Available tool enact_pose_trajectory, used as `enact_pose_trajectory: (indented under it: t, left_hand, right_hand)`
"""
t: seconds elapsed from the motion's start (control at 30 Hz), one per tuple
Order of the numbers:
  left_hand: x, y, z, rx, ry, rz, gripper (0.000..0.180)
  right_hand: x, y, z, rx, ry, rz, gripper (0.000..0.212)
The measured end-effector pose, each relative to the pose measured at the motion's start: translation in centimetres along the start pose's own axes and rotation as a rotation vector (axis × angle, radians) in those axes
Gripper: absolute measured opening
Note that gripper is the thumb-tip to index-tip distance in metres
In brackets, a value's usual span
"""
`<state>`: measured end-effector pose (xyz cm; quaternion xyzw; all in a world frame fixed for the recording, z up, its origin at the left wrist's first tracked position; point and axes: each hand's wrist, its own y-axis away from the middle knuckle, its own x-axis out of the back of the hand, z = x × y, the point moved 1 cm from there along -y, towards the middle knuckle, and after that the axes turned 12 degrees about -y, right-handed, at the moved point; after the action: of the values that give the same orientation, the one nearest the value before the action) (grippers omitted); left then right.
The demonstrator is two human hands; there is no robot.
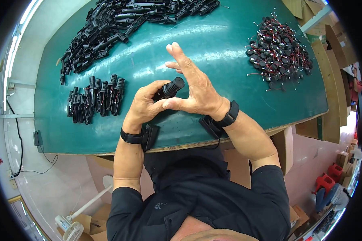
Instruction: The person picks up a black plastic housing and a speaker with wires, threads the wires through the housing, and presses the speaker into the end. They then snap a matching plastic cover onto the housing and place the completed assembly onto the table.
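My left hand (144, 103) is wrapped round a black plastic housing with a ribbed round end (173, 86); the ribbed end points up and to the right, and the rest is mostly hidden by the fingers. Beside it, my right hand (199, 87) is open, its fingers stretched up and away from the housing. The right thumb reaches across just below the ribbed end, close to the left thumb; whether it touches the housing I cannot tell. Both hands are above the green table (213, 60), near its front edge.
Similar black housings form a large heap (104, 32) at the far left. Several more lie in a neat row (96, 96) left of my hands. A pile of small black round parts with red wires (279, 52) sits at the right. Cardboard boxes (330, 76) stand beyond the right edge.
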<state>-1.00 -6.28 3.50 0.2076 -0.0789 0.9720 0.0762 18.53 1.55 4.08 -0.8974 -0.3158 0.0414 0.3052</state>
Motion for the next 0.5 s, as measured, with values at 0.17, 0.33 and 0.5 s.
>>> enact_pose_trajectory:
  t: [0.17,0.33,0.5]
  left_hand:
    - [-0.8,-0.3,0.0,0.012,-0.003,-0.007,0.063]
    - [-1.3,-0.5,0.0,-0.007,-0.014,-0.009,0.052]
    - [-1.2,-0.7,0.6,-0.045,-0.021,-0.001,0.047]
  right_hand:
    - [0.5,0.0,0.1,0.047,0.003,0.007,0.129]
    - [0.7,0.1,0.4,0.158,0.115,0.008,0.127]
    - [0.2,-0.1,-0.6,0.037,-0.051,-0.011,0.126]
